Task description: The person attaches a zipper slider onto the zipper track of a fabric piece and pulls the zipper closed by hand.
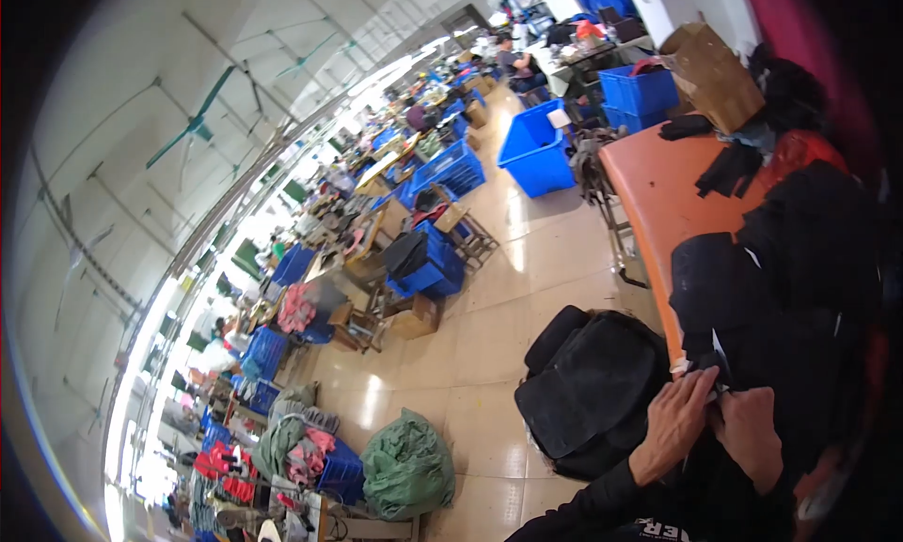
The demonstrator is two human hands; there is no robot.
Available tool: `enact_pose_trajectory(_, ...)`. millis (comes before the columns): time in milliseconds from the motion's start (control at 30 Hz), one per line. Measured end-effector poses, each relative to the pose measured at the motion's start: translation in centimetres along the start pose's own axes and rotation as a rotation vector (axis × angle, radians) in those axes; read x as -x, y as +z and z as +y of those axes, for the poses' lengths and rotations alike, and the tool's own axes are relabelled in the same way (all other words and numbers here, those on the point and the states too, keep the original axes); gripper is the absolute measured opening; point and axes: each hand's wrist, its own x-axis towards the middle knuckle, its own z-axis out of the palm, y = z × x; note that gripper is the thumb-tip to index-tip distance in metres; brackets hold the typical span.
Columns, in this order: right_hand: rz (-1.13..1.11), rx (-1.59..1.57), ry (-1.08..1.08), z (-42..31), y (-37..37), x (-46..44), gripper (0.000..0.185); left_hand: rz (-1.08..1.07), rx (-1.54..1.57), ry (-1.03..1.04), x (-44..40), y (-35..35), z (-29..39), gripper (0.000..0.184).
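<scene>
My left hand point(672, 424) is closed, its fingertips pinching the edge of a black fabric piece point(720, 283) at the orange table's near side. Right beside it, my right hand point(751, 436) is curled into a fist against the same dark material. Between the two hands a narrow pale sliver point(720, 352) sticks up; its kind is not clear. What the right fingers hold is hidden. More black fabric point(818, 232) lies heaped on the table beyond my hands.
The orange table point(649, 189) carries a cardboard box point(712, 77) at its far end. On the floor to the left sits a bulky black bundle point(597, 392). A green sack point(407, 464) and blue crates point(538, 150) flank the tiled aisle; a seated person point(517, 62) is far off.
</scene>
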Motion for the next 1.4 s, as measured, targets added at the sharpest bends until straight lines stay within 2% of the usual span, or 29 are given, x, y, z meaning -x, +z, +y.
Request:
enact_pose_trajectory(167,0.015,0.071,-0.021,0.6,0.9,0.2,0.011,-0.002,-0.016,0.032,-0.7,-1.3,0.5,0.058)
enact_pose_trajectory(300,0.148,-0.091,-0.084,1.6,0.2,-0.3,0.011,0.098,0.099,-0.05,-0.4,-1.8,2.4,0.057)
enact_pose_trajectory(400,0.332,-0.196,0.045,2.2,-1.1,-0.4,0.011,-0.25,0.037,-0.364,2.1,-0.5,1.5,0.061)
enact_pose_trajectory(433,0.332,-0.192,0.049,2.6,-0.9,-0.4,0.011,-0.253,0.041,-0.362,2.4,-0.3,1.0,0.061)
enact_pose_trajectory(533,0.546,-0.11,-0.008,3.9,1.0,-0.3,0.016,-0.246,0.208,-0.344,3.2,0.1,-0.3,0.052)
enact_pose_trajectory(567,0.545,-0.108,-0.002,3.7,1.0,-0.5,0.016,-0.251,0.211,-0.343,3.3,0.0,-0.2,0.052)
enact_pose_trajectory(667,0.572,-0.04,0.023,2.5,0.2,-1.0,0.02,-0.164,0.303,-0.31,3.4,-0.4,0.3,0.033)
enact_pose_trajectory(700,0.573,-0.023,0.075,2.4,0.0,-1.0,0.02,-0.213,0.324,-0.299,3.5,-0.3,0.4,0.033)
enact_pose_trajectory(767,0.602,0.007,-0.04,2.9,-0.1,-1.3,0.015,-0.192,0.257,-0.296,3.8,0.1,0.2,0.026)
enact_pose_trajectory(933,0.511,0.087,0.07,4.0,1.6,-0.1,0.017,-0.272,0.203,-0.334,4.3,-0.2,0.9,0.016)
enact_pose_trajectory(1100,0.483,0.131,0.081,3.8,0.9,-0.4,0.015,-0.398,0.177,-0.385,3.7,-1.0,1.2,0.017)
enact_pose_trajectory(1167,0.459,0.156,0.077,3.8,1.0,-0.2,0.015,-0.329,0.251,-0.345,2.9,-0.8,1.1,0.018)
enact_pose_trajectory(1233,0.339,0.117,0.015,3.5,1.7,-0.2,0.016,-0.283,0.285,-0.34,1.6,-0.4,1.3,0.018)
enact_pose_trajectory(1300,0.261,0.094,-0.03,3.3,2.0,-0.2,0.016,-0.084,0.381,-0.291,0.0,0.1,2.0,0.019)
enact_pose_trajectory(1400,0.215,0.08,-0.138,3.2,2.4,-0.3,0.018,-0.084,0.298,-0.235,-0.7,-0.1,0.8,0.02)
